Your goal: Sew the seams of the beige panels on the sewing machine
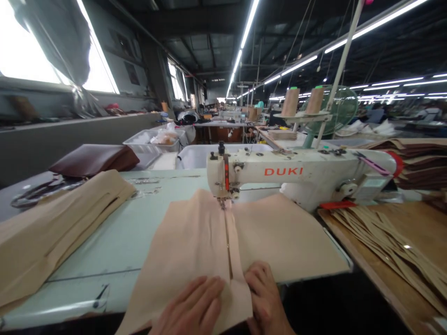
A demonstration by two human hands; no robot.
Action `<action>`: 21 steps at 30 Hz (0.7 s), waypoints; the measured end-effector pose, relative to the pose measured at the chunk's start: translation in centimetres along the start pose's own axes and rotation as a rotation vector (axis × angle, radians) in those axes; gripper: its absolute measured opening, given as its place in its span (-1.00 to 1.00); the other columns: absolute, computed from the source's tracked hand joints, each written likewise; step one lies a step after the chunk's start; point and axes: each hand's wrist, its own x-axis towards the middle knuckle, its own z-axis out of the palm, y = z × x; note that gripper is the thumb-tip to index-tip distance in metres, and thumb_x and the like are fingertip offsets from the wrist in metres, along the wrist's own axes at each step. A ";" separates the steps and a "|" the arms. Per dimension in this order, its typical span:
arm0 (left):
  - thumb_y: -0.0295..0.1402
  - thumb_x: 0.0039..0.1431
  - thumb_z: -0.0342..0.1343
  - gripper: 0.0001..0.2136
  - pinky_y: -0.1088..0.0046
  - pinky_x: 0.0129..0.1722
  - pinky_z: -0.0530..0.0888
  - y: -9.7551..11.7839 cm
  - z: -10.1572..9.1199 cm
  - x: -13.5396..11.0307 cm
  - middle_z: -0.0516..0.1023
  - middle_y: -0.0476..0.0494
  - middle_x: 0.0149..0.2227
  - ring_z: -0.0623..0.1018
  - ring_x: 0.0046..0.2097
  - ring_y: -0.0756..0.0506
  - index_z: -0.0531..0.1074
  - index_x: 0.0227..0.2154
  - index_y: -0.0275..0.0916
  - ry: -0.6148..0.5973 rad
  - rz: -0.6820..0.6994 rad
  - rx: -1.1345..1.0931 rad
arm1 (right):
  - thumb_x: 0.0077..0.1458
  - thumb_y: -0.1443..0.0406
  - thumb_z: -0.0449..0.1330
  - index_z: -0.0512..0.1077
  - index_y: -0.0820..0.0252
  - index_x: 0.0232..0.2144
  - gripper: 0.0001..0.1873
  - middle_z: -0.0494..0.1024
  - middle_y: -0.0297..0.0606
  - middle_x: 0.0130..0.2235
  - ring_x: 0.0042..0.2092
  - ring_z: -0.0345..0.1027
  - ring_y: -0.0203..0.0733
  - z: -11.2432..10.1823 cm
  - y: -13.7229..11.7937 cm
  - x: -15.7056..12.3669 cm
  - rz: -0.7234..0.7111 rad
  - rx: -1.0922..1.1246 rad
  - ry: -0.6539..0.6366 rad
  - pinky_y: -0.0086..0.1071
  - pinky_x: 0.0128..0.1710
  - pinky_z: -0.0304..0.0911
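Beige panels (195, 251) lie with a raised centre seam under the head of our white DUKI sewing machine (300, 172), spread on the green bench (101, 251). Our left hand (188, 307) presses flat beside the seam; our right hand (263, 298) rests open against its other edge, neither clenched.

Daylight burns the windows (31, 51) on my left to white glare, while fluorescent tube lights (249, 23) streak across the dim ceiling (195, 46). My left hand (188, 307) sits in soft light without hard shadow. The wide lens bends things toward the frame edges, the far rows turn soft, and darkness falls below the sewing table's (87, 251) near edge.
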 end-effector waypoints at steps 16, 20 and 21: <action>-0.62 0.15 -0.08 -0.76 0.43 0.38 -0.16 -1.1 0.5 0.9 0.59 0.04 -0.02 0.57 0.02 0.02 0.43 -0.35 -0.19 0.019 0.083 0.007 | 0.19 0.51 -0.10 0.25 0.22 -0.43 -0.77 0.36 -0.26 -0.39 -0.28 0.18 -0.18 -0.9 -0.8 1.0 0.062 0.061 -0.015 -0.15 -0.21 0.14; -0.59 0.17 -0.07 -0.74 0.56 0.30 0.18 -1.2 0.7 0.8 0.56 0.03 0.03 0.54 0.06 0.03 0.47 -0.28 -0.18 -0.036 0.086 0.006 | 0.17 0.52 -0.09 0.28 0.20 -0.40 -0.77 0.36 -0.27 -0.40 -0.31 0.20 -0.19 -0.9 -0.8 1.2 0.064 0.057 -0.010 -0.14 -0.16 0.16; -0.58 0.17 -0.07 -0.74 0.59 0.23 0.29 -1.2 0.7 0.9 0.56 0.03 0.04 0.53 0.06 0.03 0.48 -0.25 -0.18 -0.057 0.090 0.011 | 0.15 0.52 -0.09 0.29 0.20 -0.40 -0.77 0.37 -0.27 -0.40 -0.31 0.20 -0.19 -0.9 -0.8 1.2 0.064 0.052 -0.005 -0.13 -0.15 0.16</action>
